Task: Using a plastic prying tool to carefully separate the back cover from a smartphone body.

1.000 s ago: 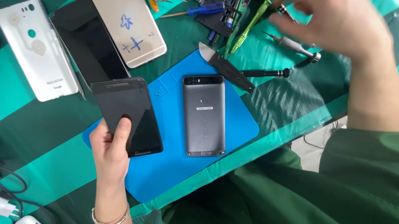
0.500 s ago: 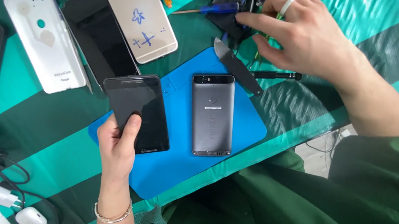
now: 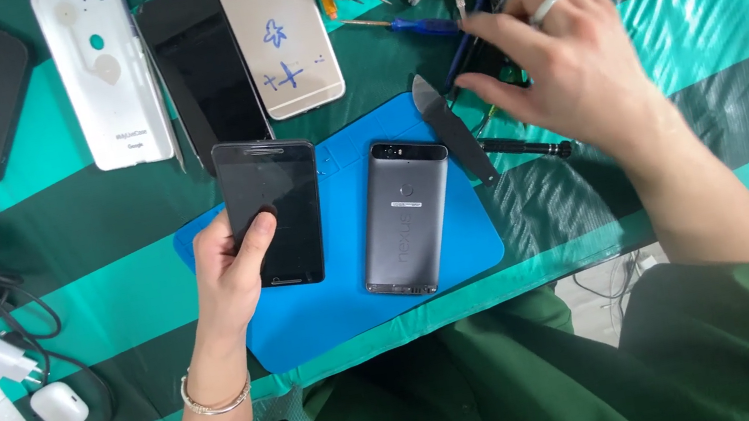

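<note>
The left hand [image 3: 237, 269] grips a black phone [image 3: 273, 210] over the blue mat [image 3: 311, 317], thumb pressed on its screen, a grey phone [image 3: 406, 217] lying face down just beside it. The right hand [image 3: 573, 65] hovers with fingers spread over scattered tools [image 3: 425, 26], near a dark pry blade [image 3: 450, 127]; more phones [image 3: 103, 73] line the striped counter [image 3: 726, 9].

Two phones [image 3: 273, 207] [image 3: 406, 217] side by side on mat [image 3: 311, 317].

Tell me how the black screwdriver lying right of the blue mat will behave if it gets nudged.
The black screwdriver looks round and slim, so it would probably roll on the smooth striped cloth. It seems rigid and likely light. The right hand hovers just above it.
</note>
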